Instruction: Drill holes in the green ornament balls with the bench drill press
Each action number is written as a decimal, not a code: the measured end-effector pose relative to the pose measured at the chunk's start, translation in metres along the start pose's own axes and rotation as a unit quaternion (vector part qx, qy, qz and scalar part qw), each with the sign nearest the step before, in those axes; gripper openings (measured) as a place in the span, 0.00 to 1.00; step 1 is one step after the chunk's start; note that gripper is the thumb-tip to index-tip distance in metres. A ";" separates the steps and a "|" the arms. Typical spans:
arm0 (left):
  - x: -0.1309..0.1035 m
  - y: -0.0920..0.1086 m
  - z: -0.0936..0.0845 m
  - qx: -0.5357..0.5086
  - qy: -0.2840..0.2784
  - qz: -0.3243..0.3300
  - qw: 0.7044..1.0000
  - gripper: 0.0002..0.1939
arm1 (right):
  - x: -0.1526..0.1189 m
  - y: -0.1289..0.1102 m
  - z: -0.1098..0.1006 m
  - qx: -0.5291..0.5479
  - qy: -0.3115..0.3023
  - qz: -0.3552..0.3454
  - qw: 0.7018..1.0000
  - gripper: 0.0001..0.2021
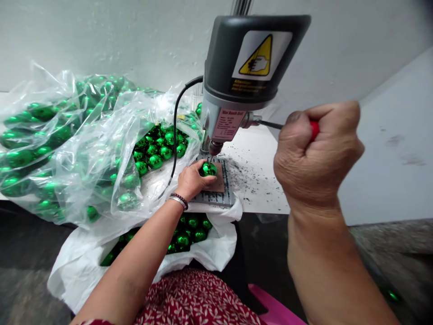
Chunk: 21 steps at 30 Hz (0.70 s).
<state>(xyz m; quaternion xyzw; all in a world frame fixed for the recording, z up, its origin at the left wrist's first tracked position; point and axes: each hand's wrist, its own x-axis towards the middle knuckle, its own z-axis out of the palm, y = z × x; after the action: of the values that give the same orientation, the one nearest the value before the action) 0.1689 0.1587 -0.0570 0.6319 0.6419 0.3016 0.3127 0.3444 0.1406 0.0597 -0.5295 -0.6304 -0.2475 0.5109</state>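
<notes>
Head view: the right hand grips the feed lever's red knob; beyond, the left hand holds a glossy green bauble beneath the bench drill, probably light, slippery and brittle, best cupped low around its sides.

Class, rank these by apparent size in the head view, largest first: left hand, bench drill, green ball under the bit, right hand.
1. Bench drill
2. Right hand
3. Left hand
4. Green ball
The right hand appears nearer, so the hands' true sizes cannot be compared.
</notes>
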 end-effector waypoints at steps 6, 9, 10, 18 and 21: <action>0.001 -0.004 0.002 -0.047 0.017 0.000 0.999 0.27 | -0.011 0.004 0.010 0.018 0.054 -0.026 0.998 0.12; 0.001 -0.006 0.002 -0.055 0.015 0.004 0.998 0.27 | -0.015 0.006 0.014 0.020 0.067 -0.019 0.997 0.13; 0.001 -0.006 0.002 -0.054 0.014 0.006 0.998 0.27 | -0.017 0.007 0.016 0.021 0.075 -0.018 0.997 0.13; 0.001 -0.006 0.002 -0.024 0.015 0.004 1.000 0.30 | -0.027 0.005 0.018 0.016 0.099 -0.026 0.995 0.11; -0.001 -0.003 0.001 0.011 0.004 -0.008 1.000 0.31 | -0.038 0.004 0.018 0.011 0.108 -0.070 0.992 0.06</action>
<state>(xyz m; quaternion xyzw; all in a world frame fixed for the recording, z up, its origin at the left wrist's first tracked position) 0.1674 0.1577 -0.0597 0.6290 0.6511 0.2952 0.3054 0.3383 0.1412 0.0178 -0.4484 -0.6095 -0.3314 0.5635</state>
